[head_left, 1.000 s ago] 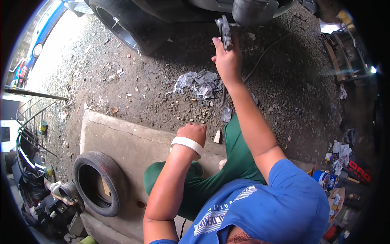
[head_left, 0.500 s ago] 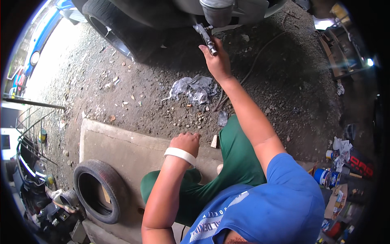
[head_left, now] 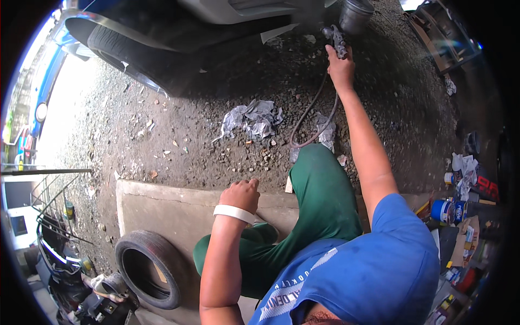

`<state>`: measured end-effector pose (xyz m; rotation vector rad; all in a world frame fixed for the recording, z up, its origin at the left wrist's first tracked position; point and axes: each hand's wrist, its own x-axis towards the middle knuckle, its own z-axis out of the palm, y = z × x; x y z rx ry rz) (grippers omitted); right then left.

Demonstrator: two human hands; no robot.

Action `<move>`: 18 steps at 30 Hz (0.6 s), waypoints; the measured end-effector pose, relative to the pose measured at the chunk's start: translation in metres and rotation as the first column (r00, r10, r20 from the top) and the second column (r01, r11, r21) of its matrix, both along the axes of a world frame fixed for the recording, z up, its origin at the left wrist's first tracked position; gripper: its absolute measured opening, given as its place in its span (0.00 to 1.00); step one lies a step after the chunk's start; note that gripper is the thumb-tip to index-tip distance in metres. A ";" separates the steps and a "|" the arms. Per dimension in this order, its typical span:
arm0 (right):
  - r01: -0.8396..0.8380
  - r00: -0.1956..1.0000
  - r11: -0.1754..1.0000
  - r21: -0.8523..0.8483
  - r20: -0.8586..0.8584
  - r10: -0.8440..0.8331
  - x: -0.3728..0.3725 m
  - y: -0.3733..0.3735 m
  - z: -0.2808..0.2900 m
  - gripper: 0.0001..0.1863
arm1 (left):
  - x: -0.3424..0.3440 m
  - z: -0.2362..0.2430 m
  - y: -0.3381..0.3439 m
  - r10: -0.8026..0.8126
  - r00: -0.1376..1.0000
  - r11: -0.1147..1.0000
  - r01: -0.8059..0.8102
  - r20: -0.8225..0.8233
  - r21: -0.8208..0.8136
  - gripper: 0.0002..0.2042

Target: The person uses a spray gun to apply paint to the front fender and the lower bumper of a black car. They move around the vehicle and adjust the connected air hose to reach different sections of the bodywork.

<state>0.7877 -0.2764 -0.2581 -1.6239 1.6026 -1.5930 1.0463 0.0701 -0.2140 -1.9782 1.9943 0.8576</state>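
My right hand [head_left: 341, 73] is stretched far forward, closed around the handle of a metal spray gun [head_left: 338, 40]. The gun's grey cup [head_left: 356, 16] sits at its far end, and a thin hose [head_left: 310, 142] hangs from it in a loop toward my knee. To the left of the gun is the grey lower body of a car [head_left: 216, 13], with a gap between them. My left hand [head_left: 241, 196], with a white band on the wrist, is curled into a loose fist over my lap. Nothing shows in it; its fingertips are hidden.
A car wheel [head_left: 127, 59] stands at upper left. Crumpled grey sheeting [head_left: 252, 119] lies on the gravel [head_left: 189, 135]. A loose tyre [head_left: 147, 269] rests on the concrete slab [head_left: 173, 208]. Blue cans [head_left: 443, 211] and clutter are at right, beyond a wooden shelf [head_left: 433, 40].
My right hand has carried the spray gun to the right, away from the car body, and the hose now loops near my knee. My left hand stays curled over my lap. The view has shifted.
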 end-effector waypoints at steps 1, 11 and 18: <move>0.019 0.999 0.999 0.045 0.030 -0.021 -0.007 0.001 0.006 0.21 | -0.001 0.000 0.000 -0.008 1.000 1.000 0.008 0.004 0.000 0.16; -0.158 0.981 0.983 0.089 0.127 0.146 0.023 0.020 0.068 0.21 | 0.000 -0.007 0.001 0.021 0.999 1.000 -0.021 -0.029 -0.010 0.16; -0.499 0.862 0.865 0.049 0.132 0.490 0.054 0.035 0.087 0.21 | -0.004 -0.005 -0.006 0.022 0.999 1.000 -0.022 -0.039 -0.011 0.15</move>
